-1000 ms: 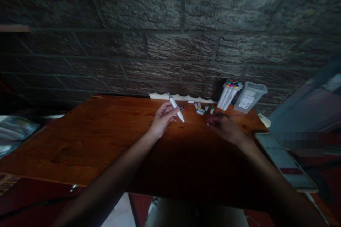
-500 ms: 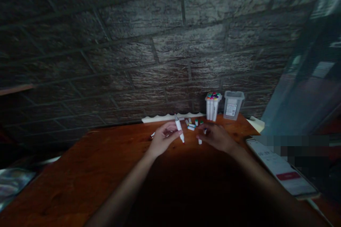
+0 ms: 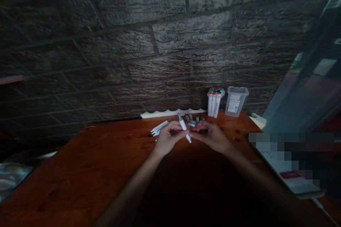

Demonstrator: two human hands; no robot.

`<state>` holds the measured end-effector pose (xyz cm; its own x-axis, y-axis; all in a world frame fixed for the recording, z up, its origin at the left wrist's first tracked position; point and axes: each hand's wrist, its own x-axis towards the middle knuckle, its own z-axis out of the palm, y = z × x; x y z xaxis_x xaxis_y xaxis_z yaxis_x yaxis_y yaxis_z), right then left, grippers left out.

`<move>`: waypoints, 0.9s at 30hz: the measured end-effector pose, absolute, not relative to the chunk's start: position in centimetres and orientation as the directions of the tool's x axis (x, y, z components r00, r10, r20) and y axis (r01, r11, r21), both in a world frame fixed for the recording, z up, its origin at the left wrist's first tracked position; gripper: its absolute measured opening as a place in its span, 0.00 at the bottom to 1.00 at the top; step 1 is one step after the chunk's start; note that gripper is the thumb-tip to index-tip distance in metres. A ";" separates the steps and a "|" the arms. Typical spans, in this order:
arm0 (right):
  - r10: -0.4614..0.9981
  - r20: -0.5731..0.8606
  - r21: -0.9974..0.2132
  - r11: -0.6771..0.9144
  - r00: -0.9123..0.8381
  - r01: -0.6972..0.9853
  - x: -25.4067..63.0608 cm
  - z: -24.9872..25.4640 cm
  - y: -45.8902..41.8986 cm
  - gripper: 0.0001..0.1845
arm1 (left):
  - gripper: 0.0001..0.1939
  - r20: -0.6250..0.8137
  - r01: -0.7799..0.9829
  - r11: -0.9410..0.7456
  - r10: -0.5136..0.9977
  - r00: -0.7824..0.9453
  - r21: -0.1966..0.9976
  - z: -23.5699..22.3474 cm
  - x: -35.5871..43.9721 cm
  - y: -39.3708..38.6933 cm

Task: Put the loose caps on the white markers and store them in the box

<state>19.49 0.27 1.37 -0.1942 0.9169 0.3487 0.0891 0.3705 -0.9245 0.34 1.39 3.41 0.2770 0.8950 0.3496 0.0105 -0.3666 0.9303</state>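
Note:
A white two-ended marker [image 3: 183, 126] is held at a slant by my left hand [image 3: 168, 139], its thumb across the barrel. The pinkish tip points up and away; the narrow lower end points toward me. My right hand [image 3: 211, 136] has its fingers bent inward, with the thumb tip at the marker's lower part beside my left thumb. Part of its grip is hidden. Just beyond the hands lie several small caps, among them a white cap with a blue end [image 3: 191, 124] and a green-topped cap [image 3: 197, 118]. Several white markers [image 3: 160, 126] lie left of my left hand.
A clear box of colour-topped markers [image 3: 214, 103] stands at the back right, next to a clear labelled box [image 3: 236, 103]. A wavy white strip [image 3: 165, 114] runs along the brick wall [image 3: 128, 60]. A phone-like device [image 3: 298, 181] lies right on the wooden table [image 3: 87, 170].
My right hand has moved left to the marker, and the hands are now close together. The marker has shifted slightly right. The view has tilted, showing more of the markers on the left.

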 end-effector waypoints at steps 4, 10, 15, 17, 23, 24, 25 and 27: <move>0.920 0.321 -0.943 0.333 -0.225 0.012 19.2 0.9 0.3 0.18 | 0.09 0.358 0.012 -0.376 0.891 0.280 0.927 3.3 0.6 1.3; 0.946 0.249 -0.966 0.227 -0.208 -0.123 20.3 2.3 0.6 0.20 | 0.12 0.341 0.064 -0.369 0.901 0.268 0.927 3.4 1.1 1.8; 0.977 0.212 -0.944 0.207 0.005 -0.256 23.3 3.5 1.4 0.19 | 0.16 0.359 0.360 -0.475 0.868 0.344 0.803 2.0 1.9 2.2; 0.984 0.170 -0.942 0.179 0.055 -0.283 24.0 3.5 1.7 0.23 | 0.20 0.347 0.457 -0.530 0.835 0.428 0.714 1.3 2.8 2.2; 0.988 0.104 -0.942 0.135 0.115 -0.308 24.1 2.7 2.3 0.24 | 0.08 0.315 0.439 -0.624 0.742 0.592 0.646 0.6 4.5 1.8; 0.989 0.107 -0.942 0.133 0.099 -0.308 24.0 2.7 2.2 0.22 | 0.08 0.312 0.397 -0.583 0.764 0.565 0.709 0.8 4.2 1.7; 0.991 0.115 -0.941 0.133 0.074 -0.312 23.8 2.7 2.2 0.21 | 0.09 0.306 0.332 -0.519 0.797 0.520 0.787 1.0 3.7 1.7; 0.989 0.144 -0.930 0.142 0.020 -0.338 23.5 3.0 1.8 0.19 | 0.15 0.264 0.126 -0.338 0.877 0.402 0.933 1.3 2.3 1.5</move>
<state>23.48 1.84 2.99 0.0198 0.9893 0.1443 -0.3384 0.1425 -0.9301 2.32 1.45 1.34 0.4019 0.8769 0.2638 0.1260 -0.3383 0.9326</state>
